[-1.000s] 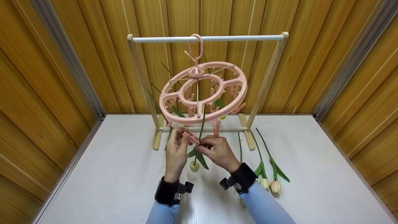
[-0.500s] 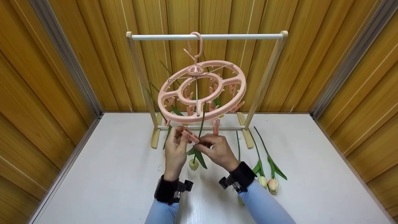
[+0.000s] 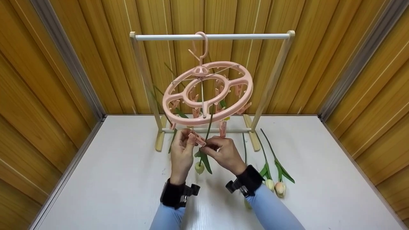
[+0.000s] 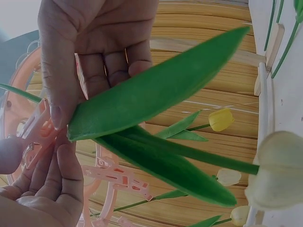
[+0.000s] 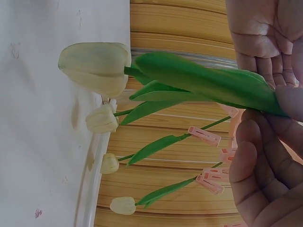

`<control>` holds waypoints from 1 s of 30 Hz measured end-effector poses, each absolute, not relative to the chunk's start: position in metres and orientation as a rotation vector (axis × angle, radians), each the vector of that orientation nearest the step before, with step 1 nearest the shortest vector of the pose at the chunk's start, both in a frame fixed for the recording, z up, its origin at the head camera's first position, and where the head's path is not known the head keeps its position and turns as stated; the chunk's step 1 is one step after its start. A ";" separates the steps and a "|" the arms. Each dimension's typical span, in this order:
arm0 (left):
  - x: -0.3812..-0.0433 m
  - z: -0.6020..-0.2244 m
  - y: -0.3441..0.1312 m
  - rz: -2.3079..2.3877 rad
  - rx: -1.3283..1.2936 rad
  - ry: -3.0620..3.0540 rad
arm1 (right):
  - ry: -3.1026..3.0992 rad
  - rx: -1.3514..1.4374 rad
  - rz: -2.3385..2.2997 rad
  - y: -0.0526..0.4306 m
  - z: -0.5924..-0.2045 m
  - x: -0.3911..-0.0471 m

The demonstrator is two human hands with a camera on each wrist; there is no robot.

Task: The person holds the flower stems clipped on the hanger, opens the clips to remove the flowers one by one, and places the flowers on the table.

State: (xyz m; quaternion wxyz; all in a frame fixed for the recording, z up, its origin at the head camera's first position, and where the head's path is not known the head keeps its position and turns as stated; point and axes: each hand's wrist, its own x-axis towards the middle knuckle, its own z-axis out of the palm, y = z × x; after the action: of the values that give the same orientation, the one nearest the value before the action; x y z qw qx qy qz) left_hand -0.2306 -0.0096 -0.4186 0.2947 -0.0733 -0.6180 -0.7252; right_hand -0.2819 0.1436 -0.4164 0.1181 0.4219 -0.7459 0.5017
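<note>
My left hand [image 3: 182, 155] pinches a pink clothespin [image 3: 198, 140] that belongs to the round hanger [image 3: 247, 92]. In the left wrist view the clothespin [image 4: 40, 132] sits between thumb and fingers. Beside it, my right hand [image 3: 225, 152] pinches an artificial white tulip [image 3: 199, 168] near the base of its leaves. The tulip hangs bloom down, its stem rising past the hanger's front rim. In the right wrist view the bloom [image 5: 97, 68] and long green leaves show clearly. Whether the clothespin's jaws are around the stem is unclear, as fingers cover that spot.
The hanger hooks over the white bar [image 3: 249, 36] of a wooden stand [image 3: 276, 80]. More tulips hang clipped behind, including a yellow one [image 4: 221, 119]. Loose tulips [image 3: 280, 189] lie on the white table [image 3: 111, 179] to the right. Other clothespins [image 3: 222, 128] dangle from the ring.
Both hands stay nearly in place. The tulip's upper stem has tilted slightly to the right, and the clothespin has shifted a little right with the left hand.
</note>
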 end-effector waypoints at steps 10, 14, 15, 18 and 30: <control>-0.229 -0.416 -0.008 -1.946 -0.126 -1.642 | -2.208 1.195 1.496 0.144 -0.416 -0.279; -0.229 -0.415 -0.007 -1.941 -0.135 -1.640 | -2.211 1.182 1.517 0.145 -0.415 -0.279; -0.229 -0.415 -0.007 -1.941 -0.138 -1.637 | -2.212 1.180 1.522 0.145 -0.416 -0.279; -0.229 -0.415 -0.008 -1.944 -0.146 -1.627 | -2.211 1.175 1.531 0.144 -0.416 -0.280; -0.229 -0.417 -0.009 -1.930 -0.221 -1.638 | -2.246 1.163 1.508 0.146 -0.417 -0.279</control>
State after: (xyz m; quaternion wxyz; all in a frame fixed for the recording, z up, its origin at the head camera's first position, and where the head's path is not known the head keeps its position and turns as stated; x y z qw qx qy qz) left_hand -0.2287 -0.0094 -0.4173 0.2959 -0.0831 -0.6158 -0.7255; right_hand -0.2794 0.1462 -0.4172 0.0983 0.3929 -0.7591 0.5097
